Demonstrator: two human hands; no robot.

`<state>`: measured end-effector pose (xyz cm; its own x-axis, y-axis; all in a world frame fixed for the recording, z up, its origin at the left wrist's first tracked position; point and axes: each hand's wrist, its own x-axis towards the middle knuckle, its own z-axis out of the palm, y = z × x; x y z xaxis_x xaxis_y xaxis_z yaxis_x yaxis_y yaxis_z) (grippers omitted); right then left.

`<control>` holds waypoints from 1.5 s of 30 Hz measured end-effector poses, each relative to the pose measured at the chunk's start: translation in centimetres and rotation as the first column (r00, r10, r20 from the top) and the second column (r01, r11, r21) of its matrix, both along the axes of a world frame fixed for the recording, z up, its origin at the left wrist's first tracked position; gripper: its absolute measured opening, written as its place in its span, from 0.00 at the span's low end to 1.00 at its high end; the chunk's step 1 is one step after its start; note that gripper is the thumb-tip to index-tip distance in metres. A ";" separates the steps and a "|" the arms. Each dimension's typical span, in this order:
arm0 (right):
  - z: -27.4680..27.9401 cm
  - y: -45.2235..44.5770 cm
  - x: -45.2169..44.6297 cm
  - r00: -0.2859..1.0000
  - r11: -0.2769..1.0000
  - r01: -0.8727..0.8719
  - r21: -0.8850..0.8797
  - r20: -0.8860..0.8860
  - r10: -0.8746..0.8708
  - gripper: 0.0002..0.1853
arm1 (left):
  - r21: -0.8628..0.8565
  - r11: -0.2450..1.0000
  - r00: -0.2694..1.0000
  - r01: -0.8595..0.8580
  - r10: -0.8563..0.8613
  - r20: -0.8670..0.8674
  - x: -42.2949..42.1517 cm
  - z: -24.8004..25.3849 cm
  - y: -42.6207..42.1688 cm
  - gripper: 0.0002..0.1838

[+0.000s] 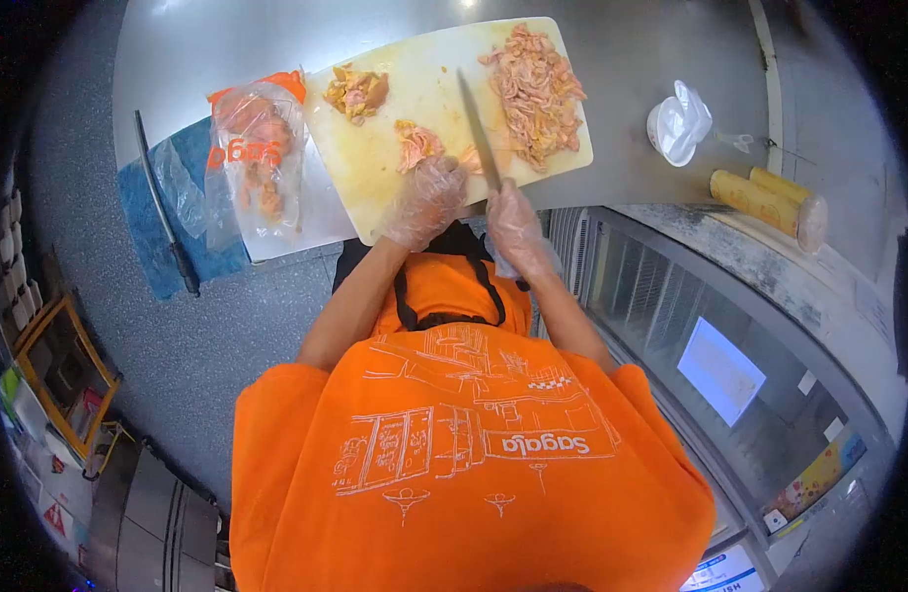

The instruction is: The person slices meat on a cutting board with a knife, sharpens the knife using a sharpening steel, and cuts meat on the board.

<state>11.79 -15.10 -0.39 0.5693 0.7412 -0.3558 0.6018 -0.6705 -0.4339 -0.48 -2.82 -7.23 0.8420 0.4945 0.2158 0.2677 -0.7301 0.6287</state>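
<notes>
On a white cutting board, my left hand, in a clear plastic glove, curls its fingers against a small piece of raw chicken. My right hand, gloved too, is closed round the handle of a knife, whose blade points away from me over the board. A thin strip of chicken lies between the left fingers and the blade. Right of the knife spreads a large heap of cut raw chicken. A smaller clump of chicken with yellowish skin rests at the board's upper left.
Left of the board lies a clear printed bag with raw meat inside. A sharpening steel rests across a blue cloth. To the right are a white bowl with crumpled plastic and yellow rolls. A glass-fronted cabinet stands beside me.
</notes>
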 end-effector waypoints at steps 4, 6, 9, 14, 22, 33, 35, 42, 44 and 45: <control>0.1 -0.3 0.6 0.988 0.981 0.157 -0.111 0.016 -0.156 0.12 | 0.113 0.983 0.985 0.145 -0.134 -0.105 -0.7 1.8 0.9 0.06; 0.2 -0.7 1.4 0.995 0.995 0.097 -0.020 0.036 -0.097 0.12 | 0.166 0.970 0.981 0.177 -0.159 -0.115 -1.0 1.6 0.8 0.06; 0.0 -1.4 3.7 0.995 0.997 -0.070 -0.041 0.074 0.073 0.13 | 0.154 0.981 0.991 0.121 -0.111 -0.073 -0.7 0.5 0.3 0.06; -1.7 -2.5 7.7 0.998 0.989 0.056 -0.136 -0.017 -0.058 0.13 | -0.010 1.000 0.999 -0.017 0.018 0.046 -0.1 0.2 0.2 0.04; -1.3 -6.4 6.5 0.978 0.996 -0.084 -0.043 0.188 0.091 0.11 | 0.011 1.000 0.999 -0.026 0.027 -0.043 -0.2 0.0 0.0 0.03; -2.0 -1.3 -0.4 0.997 0.994 0.064 0.088 0.033 -0.067 0.11 | -0.003 1.000 0.999 -0.025 0.025 -0.022 -0.2 -0.3 -0.6 0.06; -2.1 -0.4 0.0 0.992 0.990 0.117 0.078 0.029 -0.120 0.12 | -0.085 0.996 0.998 -0.041 0.037 -0.050 0.2 -0.2 -1.0 0.05; -3.7 -4.3 -0.9 0.999 1.000 0.006 -0.030 0.039 -0.005 0.10 | 0.048 0.999 0.997 -0.018 0.022 -0.075 0.6 -0.6 -1.5 0.05; 1.4 -0.8 -2.2 0.953 0.952 0.241 -0.189 -0.140 -0.269 0.10 | 0.096 0.995 0.994 -0.013 0.024 -0.107 0.6 -1.2 -1.6 0.06; 3.0 0.7 -2.5 0.891 0.898 0.338 -0.282 -0.210 -0.401 0.11 | 0.112 0.994 0.991 -0.017 0.032 -0.130 0.6 -1.5 -1.8 0.06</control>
<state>9.25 -14.41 2.61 0.6505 0.3729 -0.6617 0.1788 -0.9219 -0.3437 0.15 -4.58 -8.76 0.8544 0.4947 0.1588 0.3611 -0.7851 0.5032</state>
